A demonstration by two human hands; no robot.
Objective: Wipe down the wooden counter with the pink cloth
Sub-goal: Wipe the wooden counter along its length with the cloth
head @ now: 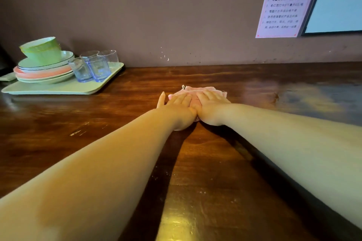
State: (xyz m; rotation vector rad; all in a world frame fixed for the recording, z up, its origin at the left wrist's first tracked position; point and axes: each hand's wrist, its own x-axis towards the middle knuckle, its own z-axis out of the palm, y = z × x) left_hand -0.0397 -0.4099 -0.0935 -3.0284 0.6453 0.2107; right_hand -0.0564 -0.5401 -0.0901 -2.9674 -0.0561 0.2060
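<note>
A crumpled pink cloth [203,90] lies on the dark wooden counter [137,107], near its middle and not far from the back wall. Both my hands press flat on the cloth, side by side and touching at the thumbs. My left hand [179,106] covers its left part, with the thumb spread out onto the wood. My right hand [210,106] covers its right part. Only the cloth's far edge and a small loop show beyond my fingers. Both arms are stretched out far over the counter.
A pale green tray [58,89] stands at the back left with stacked plates [44,71], a green bowl [42,50] and several clear glasses [94,66]. A purple-brown wall [156,15] closes the back. A printed pink notice [284,2] and a framed board [337,0] hang top right.
</note>
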